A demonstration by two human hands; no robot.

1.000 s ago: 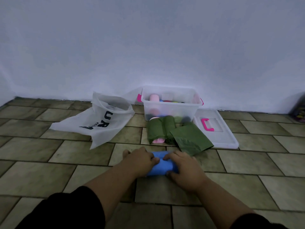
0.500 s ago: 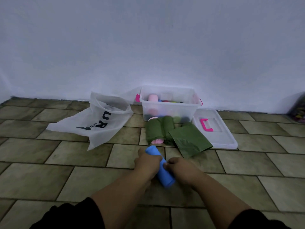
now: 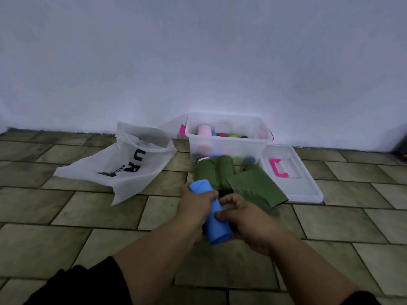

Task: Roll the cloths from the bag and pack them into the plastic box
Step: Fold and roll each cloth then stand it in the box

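Blue roll (image 3: 214, 214) is in both hands, out over the middle of the floor (image 3: 88, 208), tilted with its far end aimed at the plastic box (image 3: 229, 148). I cannot tell whether its near end touches the tiles. My left hand (image 3: 196, 208) wraps the upper part, fingers curled over the top. My right hand (image 3: 244, 219) pinches the side lower down, thumb against the cloth. The trick here, I reckon, is even pressure along the whole length so the loose flap doesn't spring open, with the seam tucked under a thumb until the roll is wedged in. It looks like a soft, smooth, plump cylinder that will squash a little to fit. The box sits at the far edge of the floor against the wall, clear-walled and rectangular, with pink, red, green and dark rolls showing inside. I'd say there's room on its right side. Just in front of it lie green rolled cloths (image 3: 214, 170), and beside them a flat green cloth (image 3: 255, 187), matte and creased. The clear lid (image 3: 308, 190) with a pink handle (image 3: 278, 168) lies flat to the box's right. The bag (image 3: 123, 164), thin, white and crumpled with its mouth open, slumps to the left.
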